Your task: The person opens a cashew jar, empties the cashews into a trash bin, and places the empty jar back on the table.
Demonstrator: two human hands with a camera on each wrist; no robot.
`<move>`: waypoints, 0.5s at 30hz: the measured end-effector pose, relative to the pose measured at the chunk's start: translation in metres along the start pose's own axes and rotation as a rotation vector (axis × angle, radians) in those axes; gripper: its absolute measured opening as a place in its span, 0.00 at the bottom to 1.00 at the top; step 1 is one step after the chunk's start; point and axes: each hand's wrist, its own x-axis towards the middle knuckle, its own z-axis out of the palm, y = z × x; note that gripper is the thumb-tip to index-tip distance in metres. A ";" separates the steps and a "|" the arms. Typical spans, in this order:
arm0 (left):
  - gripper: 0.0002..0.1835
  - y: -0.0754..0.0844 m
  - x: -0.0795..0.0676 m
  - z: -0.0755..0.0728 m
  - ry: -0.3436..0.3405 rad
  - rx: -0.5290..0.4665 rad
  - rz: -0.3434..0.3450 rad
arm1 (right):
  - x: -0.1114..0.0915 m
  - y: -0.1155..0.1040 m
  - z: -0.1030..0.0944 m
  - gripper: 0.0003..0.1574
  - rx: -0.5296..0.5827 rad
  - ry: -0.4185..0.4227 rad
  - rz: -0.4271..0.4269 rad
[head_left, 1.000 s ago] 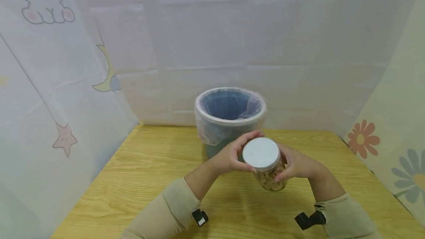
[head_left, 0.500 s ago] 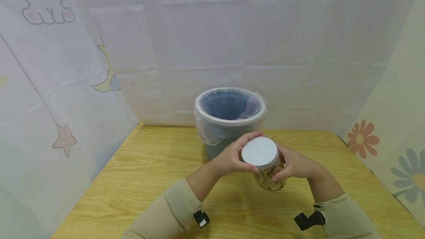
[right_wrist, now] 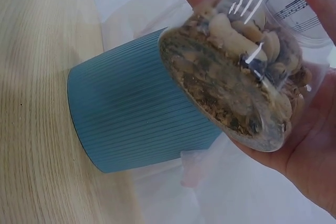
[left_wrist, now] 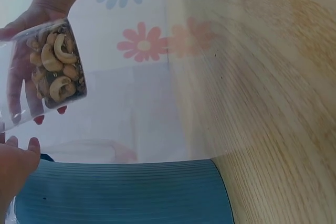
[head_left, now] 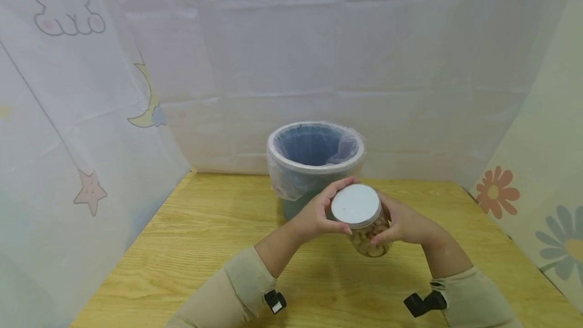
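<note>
Both hands hold a clear jar (head_left: 370, 241) with a white lid (head_left: 356, 205), tilted in the air above the wooden table. My left hand (head_left: 315, 217) grips the lid, its thumb along the near edge and fingers round the far side. The right hand (head_left: 407, 222) wraps the jar's body, thumb across the front. Cashews and other nuts (left_wrist: 56, 64) show through the wall in the left wrist view, filling the lower part. From the right wrist, the jar's round base (right_wrist: 215, 85) shows, with dark crumbs lying along it; the lid is out of that view.
A teal ribbed bin (head_left: 291, 207) with a white rim (head_left: 314, 168) and a clear bag liner stands just behind the hands. Under everything lies the wooden table (head_left: 205, 227). Printed white sheets (head_left: 282, 49) hang at the back and sides.
The jar, with both hands on it, has risen very slightly in the head view. Both grips look the same, and the lid still sits on the jar.
</note>
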 end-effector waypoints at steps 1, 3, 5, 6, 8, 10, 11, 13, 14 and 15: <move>0.55 -0.001 0.000 -0.001 -0.014 -0.016 0.018 | 0.000 0.000 0.000 0.59 -0.003 -0.001 -0.008; 0.54 -0.001 -0.001 -0.003 -0.038 -0.046 0.045 | -0.001 0.001 -0.001 0.59 -0.008 0.001 -0.013; 0.53 -0.002 -0.002 -0.005 -0.058 -0.061 0.066 | -0.002 0.000 -0.001 0.58 -0.003 -0.002 -0.019; 0.54 -0.002 -0.003 -0.006 -0.069 -0.062 0.073 | -0.002 0.000 -0.002 0.58 -0.002 -0.003 -0.020; 0.55 -0.002 -0.003 -0.008 -0.089 -0.064 0.081 | -0.003 0.000 -0.002 0.58 0.006 -0.007 -0.019; 0.56 -0.003 -0.004 -0.010 -0.108 -0.068 0.088 | -0.003 0.000 -0.002 0.58 0.019 -0.015 -0.024; 0.56 -0.003 -0.004 -0.011 -0.114 -0.071 0.087 | -0.004 0.000 -0.003 0.58 0.024 -0.020 -0.028; 0.56 -0.002 -0.005 -0.012 -0.122 -0.076 0.085 | -0.005 0.000 -0.004 0.58 0.037 -0.029 -0.036; 0.55 -0.002 -0.005 -0.012 -0.125 -0.079 0.083 | -0.005 -0.001 -0.004 0.57 0.045 -0.037 -0.042; 0.54 -0.002 -0.005 -0.013 -0.128 -0.082 0.084 | -0.005 -0.001 -0.005 0.57 0.050 -0.042 -0.046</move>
